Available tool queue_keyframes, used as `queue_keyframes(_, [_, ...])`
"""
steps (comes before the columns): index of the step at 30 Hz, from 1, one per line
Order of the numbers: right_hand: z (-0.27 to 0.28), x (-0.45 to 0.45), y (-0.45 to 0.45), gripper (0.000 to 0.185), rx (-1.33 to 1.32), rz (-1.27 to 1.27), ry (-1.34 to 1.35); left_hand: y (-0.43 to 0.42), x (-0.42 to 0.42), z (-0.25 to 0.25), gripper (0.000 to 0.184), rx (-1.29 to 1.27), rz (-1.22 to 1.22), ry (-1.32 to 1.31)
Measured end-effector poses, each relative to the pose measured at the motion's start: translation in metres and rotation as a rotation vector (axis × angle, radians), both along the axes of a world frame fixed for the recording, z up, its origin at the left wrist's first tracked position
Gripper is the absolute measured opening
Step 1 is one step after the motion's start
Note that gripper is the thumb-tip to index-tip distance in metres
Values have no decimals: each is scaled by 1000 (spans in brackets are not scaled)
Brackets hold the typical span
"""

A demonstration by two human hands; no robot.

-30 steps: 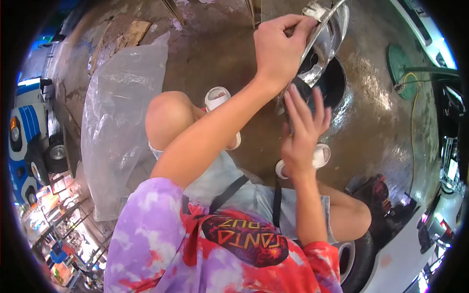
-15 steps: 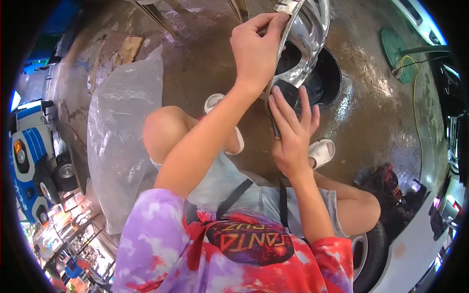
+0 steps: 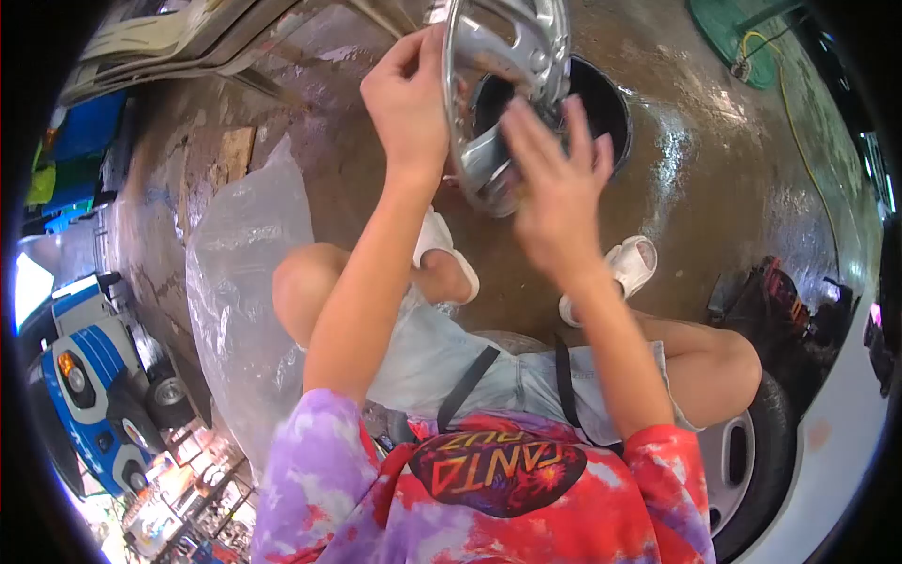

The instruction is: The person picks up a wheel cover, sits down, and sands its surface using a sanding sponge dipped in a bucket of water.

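Observation:
My left hand (image 3: 409, 108) is closed on the edge of a silver spoked hubcap (image 3: 517, 61), holding it upright on its side before me. Over the hubcap's lower face is my right hand (image 3: 564, 202), smeared by motion, its fingers stretched toward the spokes. Dark patches show around those fingers, but I cannot tell whether a pad is under them. Behind the hubcap stands a black bucket (image 3: 611, 113), partly hidden by the hubcap and my right hand.
Clear plastic sheeting (image 3: 249, 235) lies left on the wet floor (image 3: 700, 179). A wheel (image 3: 733, 461) sits by my right knee, near a white panel (image 3: 846, 423). A green round base (image 3: 742, 47) with a yellow cord is far right. A blue-and-white vehicle (image 3: 80, 395) stands left.
The hubcap and my left hand have moved left in view. My right hand has shifted higher over the hubcap's face. The dark pad seen under its fingers earlier is no longer distinct.

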State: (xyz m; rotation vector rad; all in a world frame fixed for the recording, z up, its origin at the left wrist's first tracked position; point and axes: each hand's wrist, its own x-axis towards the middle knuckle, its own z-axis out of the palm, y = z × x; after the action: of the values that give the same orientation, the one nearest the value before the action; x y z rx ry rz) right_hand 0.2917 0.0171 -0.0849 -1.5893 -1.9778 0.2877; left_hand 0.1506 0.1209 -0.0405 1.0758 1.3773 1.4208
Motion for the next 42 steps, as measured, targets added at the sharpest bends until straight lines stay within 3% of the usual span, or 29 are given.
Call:
queue_keyframes(2, [13,-21,-25,62,-76,78,250,-2,1,-1,29,-4,20,-18])
queue_keyframes(6, [-2,21,21,59,158,22,-87,0,-3,-4,28,8,-9,-15])
queue_keyframes(10, [7,-3,-13,54,-62,71,229,2,-1,-5,29,7,34,-29])
queue_keyframes(15, [-11,40,39,56,93,165,48,4,-8,-5,28,1,-7,-61])
queue_keyframes(20, [6,83,85,55,401,459,-443,7,-16,-16,27,-14,16,-110])
queue_keyframes(23, [19,102,108,63,514,52,-434,10,-21,-16,27,-50,-47,-112])
queue_keyframes(26, [14,125,120,52,522,-126,297,9,-14,-10,27,-84,16,-61])
queue_keyframes(29, [-37,107,91,35,381,-285,261,13,-19,-8,28,-113,-30,-136])
queue_keyframes(31, [-81,92,76,26,22,-290,160,21,-32,-11,44,-166,-73,-96])
queue_keyframes(33, [-116,76,85,25,-445,-202,-260,30,-41,-8,56,-195,-92,-149])
queue_keyframes(34, [-139,68,89,26,-425,-234,-269,26,-43,6,67,-266,-115,-111])
queue_keyframes(36, [-165,57,102,29,-431,-246,-265,30,-50,9,71,-273,-113,-87])
queue_keyframes(40, [-167,72,114,27,-642,-162,-105,26,-38,24,78,-273,-123,188])
queue_keyframes(42, [-163,83,116,28,-679,-142,-70,27,-31,21,78,-202,-233,108])
